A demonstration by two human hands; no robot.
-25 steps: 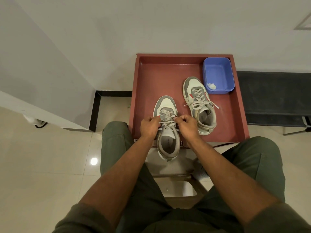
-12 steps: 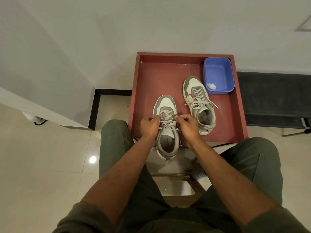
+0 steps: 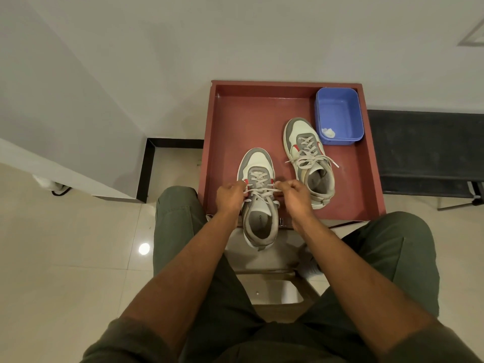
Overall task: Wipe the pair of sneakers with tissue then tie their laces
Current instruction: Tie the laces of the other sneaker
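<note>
A: We place the moment in the lacing stage. Our left hand (image 3: 228, 195) and right hand (image 3: 295, 194) sit on either side of the near sneaker (image 3: 258, 195), each with fingers curled round one end of its lace (image 3: 259, 192), and the lace runs taut between the two fists, across the tongue.

B: So both hands are closed on the lace. Can we read a knot?

A: Not clearly. Between the fists the strands cross just behind the top eyelets, but whether that crossing is a first half-knot or only a pull to snug the lacing, we cannot tell. The shoe lies directly under the grip, toe pointing away, its heel overhanging the near edge of the red tray (image 3: 372, 163).

B: And the second shoe?

A: The far sneaker (image 3: 309, 158) rests beyond and to the right of our right hand, well apart from it, with loops and loose ends splayed over its sides; we judge it tied or nearly so. Past it, a blue tub (image 3: 358, 111) holds a crumpled tissue (image 3: 328, 132), which suggests wiping is finished.

B: What does the next move call for?

A: We judge it needs even tension on both ends, then a loop formed on one side and wrapped by the other, without letting the crossing slacken.
</note>
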